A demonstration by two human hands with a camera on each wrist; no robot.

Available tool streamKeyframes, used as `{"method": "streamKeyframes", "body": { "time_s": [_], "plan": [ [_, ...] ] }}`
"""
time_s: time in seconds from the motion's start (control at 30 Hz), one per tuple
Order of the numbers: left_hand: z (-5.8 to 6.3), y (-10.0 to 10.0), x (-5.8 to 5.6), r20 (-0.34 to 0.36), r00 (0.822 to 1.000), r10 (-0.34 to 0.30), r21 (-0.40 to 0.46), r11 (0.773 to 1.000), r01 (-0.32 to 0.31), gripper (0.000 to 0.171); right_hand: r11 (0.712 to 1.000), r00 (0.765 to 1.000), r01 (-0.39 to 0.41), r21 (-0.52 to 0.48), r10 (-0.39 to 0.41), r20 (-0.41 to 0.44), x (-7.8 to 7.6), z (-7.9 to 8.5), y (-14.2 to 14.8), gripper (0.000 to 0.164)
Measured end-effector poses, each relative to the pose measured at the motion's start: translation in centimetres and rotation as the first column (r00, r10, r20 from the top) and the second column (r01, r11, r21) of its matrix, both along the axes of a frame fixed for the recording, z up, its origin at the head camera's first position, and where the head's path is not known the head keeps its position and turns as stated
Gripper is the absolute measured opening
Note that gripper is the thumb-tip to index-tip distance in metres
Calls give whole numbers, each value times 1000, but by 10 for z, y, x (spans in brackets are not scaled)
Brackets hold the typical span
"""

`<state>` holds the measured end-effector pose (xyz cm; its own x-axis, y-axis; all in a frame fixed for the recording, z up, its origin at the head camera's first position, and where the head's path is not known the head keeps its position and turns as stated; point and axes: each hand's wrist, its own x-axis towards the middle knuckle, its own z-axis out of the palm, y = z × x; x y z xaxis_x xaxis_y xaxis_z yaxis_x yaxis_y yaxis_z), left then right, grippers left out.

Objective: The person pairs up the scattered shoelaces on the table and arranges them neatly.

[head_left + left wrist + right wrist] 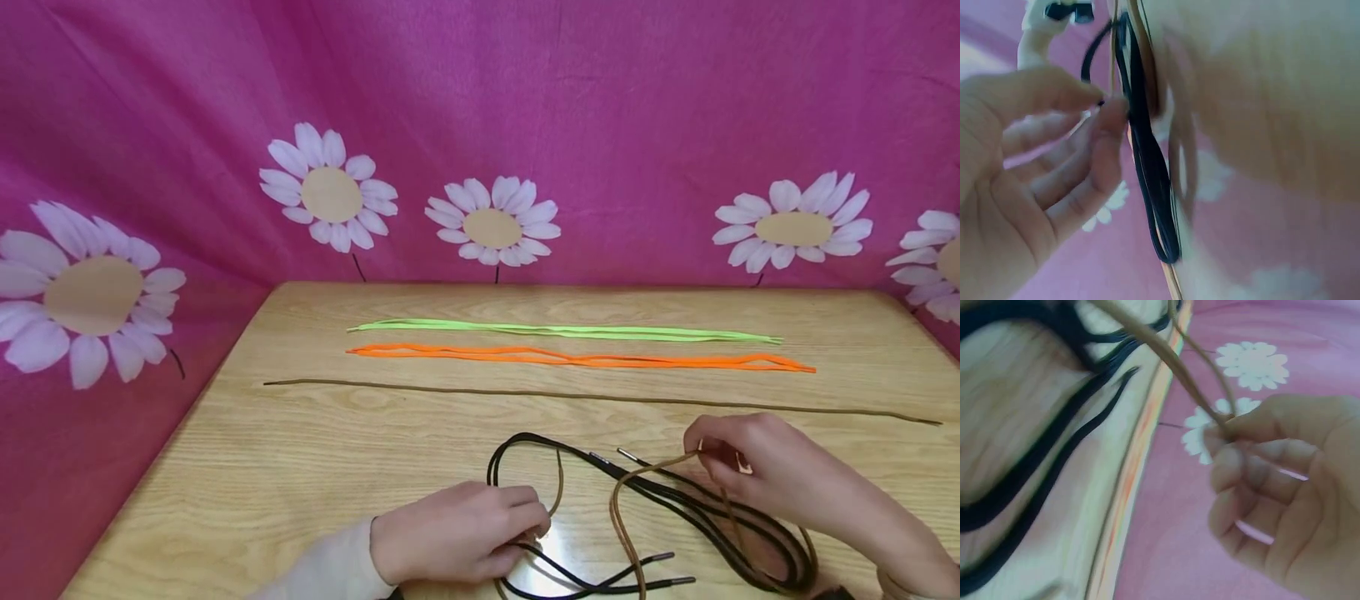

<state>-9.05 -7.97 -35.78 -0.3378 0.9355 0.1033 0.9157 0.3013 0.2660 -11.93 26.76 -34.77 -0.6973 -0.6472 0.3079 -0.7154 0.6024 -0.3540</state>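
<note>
Closest to me, at the near side of the desk (262, 467), I have the left hand (461, 529), with a sleeve (322, 554) at its wrist, in a narrow pinch, a dark bit of lace showing between thumb and fingertip. The black laces (1155, 169) run under and out of that hand, two tips pointing toward the desk's right edge, and the rest stretches in long loops below the right hand (757, 467). That right hand pinches a brown lace (1172, 361) between thumb and fingers, raised off the desk; the lace hangs across the black strands. I cannot tell whether the left hand also grips it. Beyond both hands, a second brown lace (600, 397) lies singly, nearly straight, from near the desk's left edge well over toward the right edge. Past it I see the orange laces (660, 363), then the green laces (637, 333) nearest the far edge, both bundles stretched roughly along that edge. Behind hangs a pink curtain (600, 100) printed with white daisies (491, 227).
</note>
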Motion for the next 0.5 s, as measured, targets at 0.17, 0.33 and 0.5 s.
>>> {"method": "streamKeyframes", "body": {
  "time_s": [0.17, 0.33, 0.5],
  "plan": [
    [-1, 7, 14, -61, 992, -109, -83, 991, 104, 9, 995, 1000, 16, -94, -16, -2, 7, 15, -6, 42],
    [-3, 10, 21, -100, 973, -207, -217, 959, 182, 8, 995, 1000, 17, -101, -18, -8, 8, 19, -7, 43],
    [-4, 10, 20, -103, 971, -216, -269, 946, 182, 12, 994, 1000, 15, -108, -16, -13, 7, 15, -6, 42]
  ]
}}
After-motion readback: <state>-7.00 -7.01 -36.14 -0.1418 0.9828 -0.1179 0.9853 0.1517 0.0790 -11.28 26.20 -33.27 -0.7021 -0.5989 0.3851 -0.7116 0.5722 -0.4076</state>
